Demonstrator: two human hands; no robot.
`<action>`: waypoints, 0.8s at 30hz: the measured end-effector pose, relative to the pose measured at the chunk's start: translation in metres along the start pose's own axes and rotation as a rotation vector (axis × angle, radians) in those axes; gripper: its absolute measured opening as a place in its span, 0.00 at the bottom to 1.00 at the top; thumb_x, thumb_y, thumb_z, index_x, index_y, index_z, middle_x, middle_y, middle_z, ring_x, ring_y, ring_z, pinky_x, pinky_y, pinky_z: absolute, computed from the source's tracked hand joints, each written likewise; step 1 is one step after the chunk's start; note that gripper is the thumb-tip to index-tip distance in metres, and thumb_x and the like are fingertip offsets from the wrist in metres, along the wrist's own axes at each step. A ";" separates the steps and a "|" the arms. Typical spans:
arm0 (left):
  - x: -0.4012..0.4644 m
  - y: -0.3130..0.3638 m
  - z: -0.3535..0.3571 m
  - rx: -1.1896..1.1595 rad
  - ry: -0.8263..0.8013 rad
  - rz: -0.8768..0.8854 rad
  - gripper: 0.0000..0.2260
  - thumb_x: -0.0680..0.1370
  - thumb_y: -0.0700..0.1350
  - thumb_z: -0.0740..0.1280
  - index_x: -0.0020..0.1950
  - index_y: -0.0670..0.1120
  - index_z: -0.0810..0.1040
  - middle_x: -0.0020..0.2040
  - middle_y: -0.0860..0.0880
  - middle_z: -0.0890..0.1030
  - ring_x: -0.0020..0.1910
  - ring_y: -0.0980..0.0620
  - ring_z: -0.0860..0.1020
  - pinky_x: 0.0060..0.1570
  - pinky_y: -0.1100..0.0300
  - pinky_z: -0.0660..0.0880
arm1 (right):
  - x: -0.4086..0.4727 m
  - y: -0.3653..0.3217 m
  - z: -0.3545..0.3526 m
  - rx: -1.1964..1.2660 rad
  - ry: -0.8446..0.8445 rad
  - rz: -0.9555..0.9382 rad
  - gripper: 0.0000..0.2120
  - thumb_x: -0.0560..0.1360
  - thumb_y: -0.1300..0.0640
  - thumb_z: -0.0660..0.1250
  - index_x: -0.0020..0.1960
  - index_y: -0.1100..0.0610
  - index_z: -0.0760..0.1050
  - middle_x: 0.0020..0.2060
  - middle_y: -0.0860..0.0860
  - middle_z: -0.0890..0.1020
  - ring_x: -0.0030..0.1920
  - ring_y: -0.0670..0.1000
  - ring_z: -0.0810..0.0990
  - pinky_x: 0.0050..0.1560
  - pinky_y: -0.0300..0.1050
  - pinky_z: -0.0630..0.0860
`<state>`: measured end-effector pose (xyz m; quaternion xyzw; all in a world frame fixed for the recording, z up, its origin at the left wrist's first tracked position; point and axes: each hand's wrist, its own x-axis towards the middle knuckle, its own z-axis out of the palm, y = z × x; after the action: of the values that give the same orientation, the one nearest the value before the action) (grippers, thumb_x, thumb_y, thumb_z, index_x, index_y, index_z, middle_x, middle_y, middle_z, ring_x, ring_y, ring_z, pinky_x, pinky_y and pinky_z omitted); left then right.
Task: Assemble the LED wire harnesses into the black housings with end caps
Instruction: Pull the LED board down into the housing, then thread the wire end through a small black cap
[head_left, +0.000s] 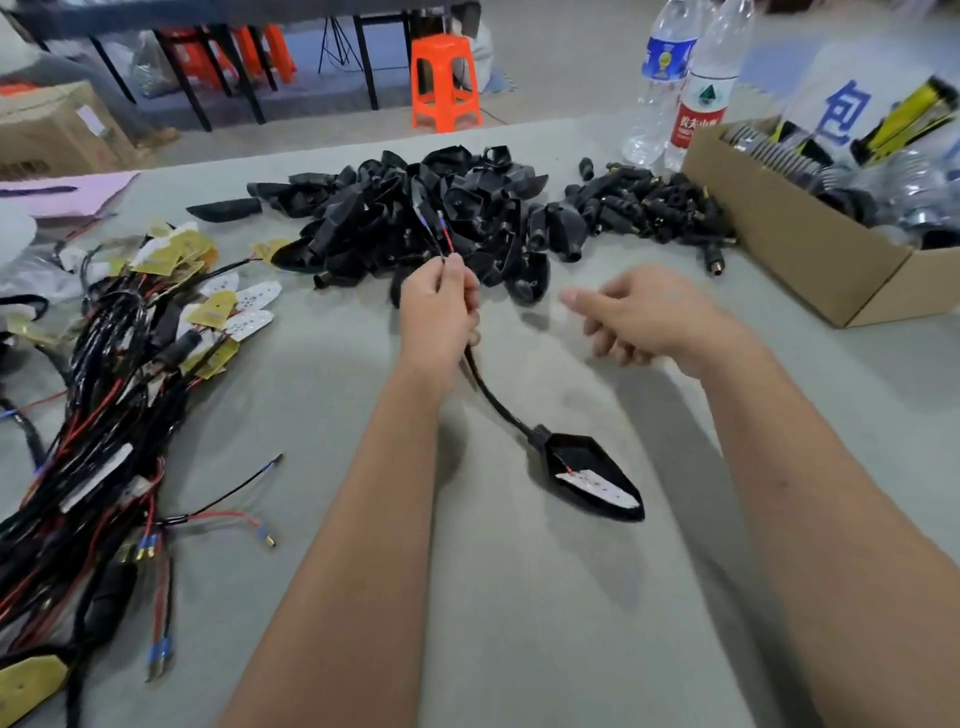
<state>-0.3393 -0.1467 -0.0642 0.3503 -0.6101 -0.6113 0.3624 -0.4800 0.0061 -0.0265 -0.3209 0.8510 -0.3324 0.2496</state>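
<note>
Left hand (439, 306) pinches wire ends (441, 236); cable runs back to housing (592, 480). Right hand (644, 317) empty, loosely curled, nearer caps (649, 208) ahead-right.

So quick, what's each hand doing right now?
Left hand: fingers pinching the harness wires, whose sleeved cable runs down to a black housing.
Right hand: open, fingers loosely curled, holding nothing.

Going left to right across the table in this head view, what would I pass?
Tangle of wire harnesses → left hand pinching wire ends → right hand, holding nothing → cardboard box.
</note>
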 end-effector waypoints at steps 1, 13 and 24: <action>0.002 -0.002 0.006 0.086 -0.040 0.007 0.17 0.87 0.47 0.57 0.39 0.46 0.73 0.30 0.52 0.73 0.25 0.55 0.66 0.27 0.60 0.63 | 0.017 0.010 -0.006 0.017 0.254 0.029 0.21 0.77 0.40 0.71 0.40 0.58 0.81 0.36 0.56 0.86 0.34 0.53 0.84 0.32 0.44 0.76; -0.014 -0.006 0.061 0.667 -0.270 0.457 0.06 0.79 0.38 0.68 0.50 0.45 0.85 0.30 0.58 0.74 0.31 0.61 0.72 0.34 0.69 0.66 | 0.082 0.058 -0.026 -0.417 0.750 0.151 0.14 0.81 0.64 0.61 0.59 0.58 0.83 0.59 0.58 0.82 0.63 0.62 0.76 0.61 0.51 0.73; -0.019 -0.003 0.020 0.291 -0.212 0.265 0.08 0.77 0.43 0.73 0.39 0.48 0.83 0.30 0.55 0.73 0.31 0.57 0.67 0.33 0.63 0.65 | 0.018 -0.001 0.036 0.756 0.486 -0.088 0.06 0.77 0.61 0.72 0.50 0.53 0.77 0.42 0.54 0.87 0.37 0.48 0.83 0.42 0.43 0.79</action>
<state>-0.3473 -0.1199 -0.0673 0.2495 -0.7672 -0.4972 0.3193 -0.4692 -0.0218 -0.0529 -0.1555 0.6893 -0.6960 0.1279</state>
